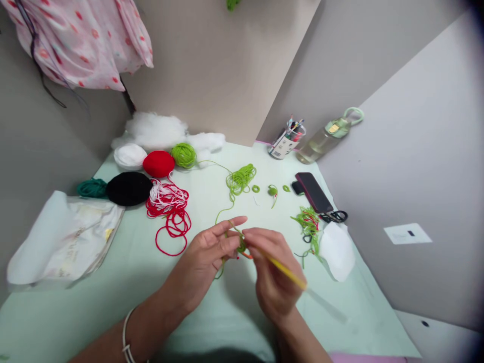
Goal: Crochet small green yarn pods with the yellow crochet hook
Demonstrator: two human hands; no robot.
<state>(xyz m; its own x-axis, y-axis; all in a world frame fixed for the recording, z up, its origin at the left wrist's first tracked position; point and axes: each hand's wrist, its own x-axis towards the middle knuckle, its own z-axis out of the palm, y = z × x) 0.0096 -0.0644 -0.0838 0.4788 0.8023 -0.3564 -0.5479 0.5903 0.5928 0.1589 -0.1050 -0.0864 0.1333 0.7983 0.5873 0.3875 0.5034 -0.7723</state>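
Between my fingers is a small green crochet piece (241,246), mostly hidden by them. My left hand (212,244) pinches this piece, and green yarn runs over its raised index finger. A yellow-handled crochet hook (285,272) is gripped in my right hand (274,267), its tip end at the green piece. An orange bit (246,255) shows just under the work. From my left hand the strand leads back to a loose heap of green yarn (241,179). Beyond my right hand lie two small green rings (256,189) and a little green ball-shaped piece (273,190).
Yarn balls in white (130,157), red (159,164), green (183,155) and black (129,188) sit at left, before white stuffing (155,130). Red yarn (176,222) and a plastic bag (86,232) lie nearer. At right are a phone (313,192), scissors (335,217), yarn scraps (308,222), pen cup (286,141) and bottle (325,138).
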